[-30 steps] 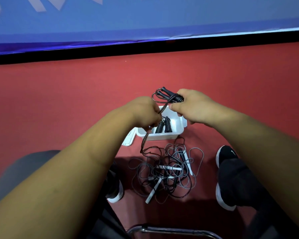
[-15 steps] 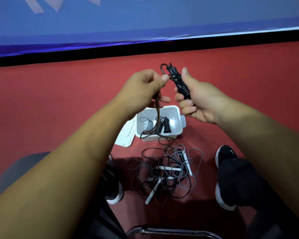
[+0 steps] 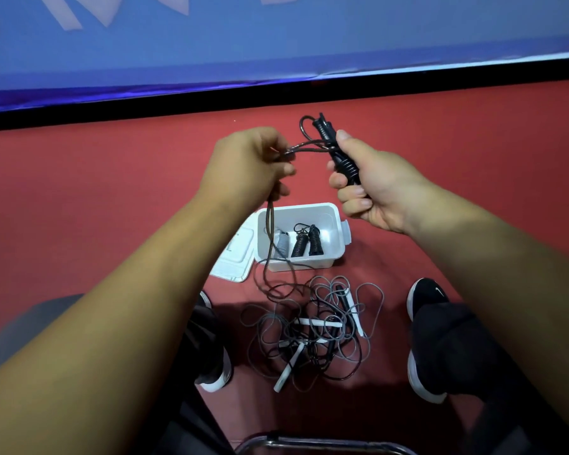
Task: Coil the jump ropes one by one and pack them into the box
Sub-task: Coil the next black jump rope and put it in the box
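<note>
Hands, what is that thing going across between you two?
A black rope crosses the gap, pinched by the left hand and running to the handles gripped by the right hand. The head view shows it.

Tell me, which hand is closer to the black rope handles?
Right. The right hand grips the black handles directly. The left hand is off to their left, holding the rope's cord, not touching the handles.
</note>
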Demonstrator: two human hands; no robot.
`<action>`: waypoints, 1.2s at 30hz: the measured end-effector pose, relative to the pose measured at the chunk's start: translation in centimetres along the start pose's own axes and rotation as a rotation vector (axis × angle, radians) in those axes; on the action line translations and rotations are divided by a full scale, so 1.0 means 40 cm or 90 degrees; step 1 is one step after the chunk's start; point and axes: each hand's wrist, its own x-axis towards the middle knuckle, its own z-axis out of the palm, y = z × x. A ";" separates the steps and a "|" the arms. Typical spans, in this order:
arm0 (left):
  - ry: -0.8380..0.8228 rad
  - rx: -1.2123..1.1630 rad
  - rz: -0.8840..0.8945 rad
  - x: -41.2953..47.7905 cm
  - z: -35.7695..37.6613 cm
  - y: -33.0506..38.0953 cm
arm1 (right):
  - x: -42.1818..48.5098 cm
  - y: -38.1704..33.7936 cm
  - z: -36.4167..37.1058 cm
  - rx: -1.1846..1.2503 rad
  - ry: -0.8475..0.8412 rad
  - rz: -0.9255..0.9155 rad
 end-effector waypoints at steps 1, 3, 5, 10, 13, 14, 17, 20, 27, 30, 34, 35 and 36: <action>0.059 0.041 0.033 0.003 0.001 0.002 | 0.002 0.003 0.002 -0.011 0.004 -0.002; 0.117 0.102 0.081 0.006 0.003 0.004 | 0.008 0.010 0.007 -0.022 0.019 -0.007; 0.092 0.129 0.093 0.007 0.004 0.006 | 0.014 0.015 0.008 -0.023 0.039 -0.014; -0.061 0.065 0.069 -0.008 -0.007 0.011 | 0.025 0.016 0.007 -0.040 0.082 -0.040; -0.075 0.068 0.076 -0.007 -0.025 0.001 | 0.021 0.010 0.011 -0.037 0.082 -0.048; -0.087 0.096 0.083 -0.006 -0.031 -0.005 | 0.019 0.005 0.011 -0.032 0.080 -0.050; -0.129 0.150 0.063 0.001 -0.043 -0.026 | 0.011 -0.005 0.014 -0.023 0.068 -0.049; -0.116 0.218 0.025 0.012 -0.045 -0.038 | 0.002 -0.002 0.022 -0.010 0.026 -0.050; -0.166 0.289 -0.080 0.001 0.010 -0.036 | -0.015 0.000 0.034 -0.003 -0.055 -0.056; -0.191 0.154 -0.148 0.000 0.021 -0.036 | -0.014 -0.004 0.025 0.012 -0.051 -0.054; -0.215 0.071 -0.125 0.018 -0.002 -0.052 | -0.005 -0.015 0.007 0.060 -0.016 -0.045; -0.235 0.066 -0.111 0.021 -0.009 -0.054 | -0.004 -0.018 0.003 0.072 -0.006 -0.042; -0.259 0.071 -0.091 0.024 -0.016 -0.056 | -0.003 -0.020 -0.001 0.083 0.002 -0.039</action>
